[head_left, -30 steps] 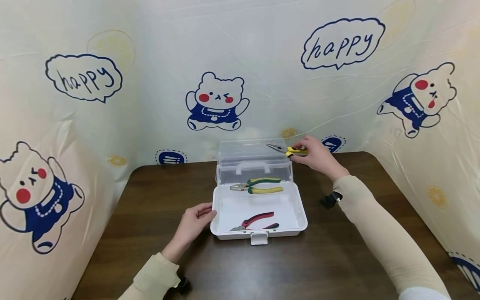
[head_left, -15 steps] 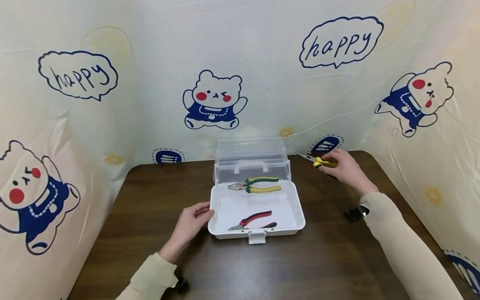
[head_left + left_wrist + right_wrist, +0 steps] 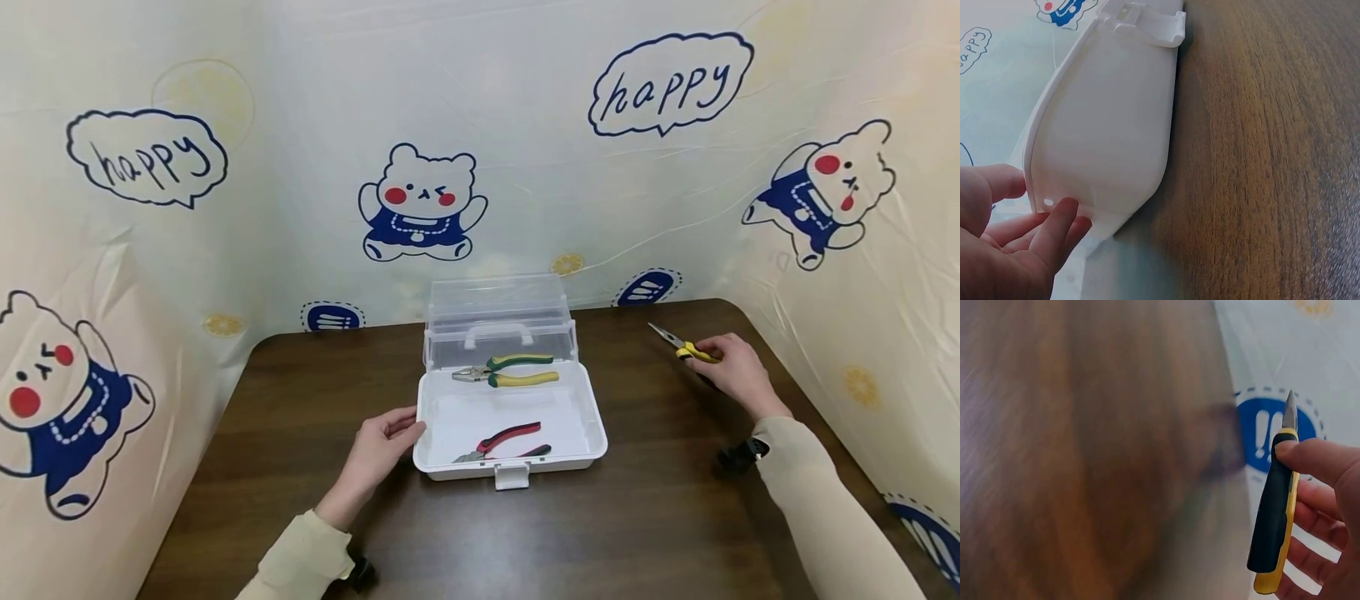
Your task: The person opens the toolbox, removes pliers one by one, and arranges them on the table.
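A white toolbox (image 3: 512, 408) stands on the table with its clear lid (image 3: 498, 321) swung back. At the box's left end my left hand (image 3: 378, 450) grips the rim; the left wrist view shows the thumb on one side of the wall (image 3: 1104, 112) and fingers on the other. My right hand (image 3: 738, 375) holds yellow-and-black needle-nose pliers (image 3: 682, 344) over the table's right side, jaws pointing to the back left. Inside the box lie green-and-yellow combination pliers (image 3: 517, 379) at the back and red-and-black pliers (image 3: 510, 437), partly hidden by the front wall.
The dark wooden table (image 3: 637, 525) extends around the box. Behind it and at both sides hangs a pale cloth (image 3: 285, 208) printed with bears. A white latch (image 3: 512, 477) juts from the box's front.
My right hand has carried the needle-nose pliers from above the lid to the right and lower, toward the table's right side. The left hand stays at the box's rim.
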Tool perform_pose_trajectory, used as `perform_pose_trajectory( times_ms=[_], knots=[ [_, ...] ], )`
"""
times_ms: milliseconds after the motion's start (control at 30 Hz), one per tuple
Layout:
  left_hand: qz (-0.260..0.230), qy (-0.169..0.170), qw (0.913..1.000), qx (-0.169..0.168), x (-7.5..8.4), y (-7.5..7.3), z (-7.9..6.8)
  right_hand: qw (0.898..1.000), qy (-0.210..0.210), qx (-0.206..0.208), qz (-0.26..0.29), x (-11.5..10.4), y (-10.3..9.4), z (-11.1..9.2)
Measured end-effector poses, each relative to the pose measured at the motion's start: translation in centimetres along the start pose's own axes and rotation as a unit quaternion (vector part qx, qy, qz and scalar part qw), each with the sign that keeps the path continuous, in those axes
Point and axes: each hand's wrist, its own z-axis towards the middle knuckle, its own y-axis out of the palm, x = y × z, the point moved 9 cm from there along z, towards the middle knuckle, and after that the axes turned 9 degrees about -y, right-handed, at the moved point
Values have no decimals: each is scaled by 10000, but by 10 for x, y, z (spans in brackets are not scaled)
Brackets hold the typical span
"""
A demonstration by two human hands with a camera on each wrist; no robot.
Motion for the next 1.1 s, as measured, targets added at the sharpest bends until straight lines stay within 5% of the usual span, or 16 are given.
perform_pose_trajectory(
  times_ms=[300,567,1100],
  knots=[
    [-201,-177,9996,22,-6,-2,-3,9961,837,22,-285,42,1,-19],
    [-122,-210,9997,-47,-7,-2,-5,9813,1904,170,-208,67,-7,-41],
    [-156,-192,9996,-155,-5,-1,-2,9744,2199,281,-379,74,-14,-54]
  ],
)
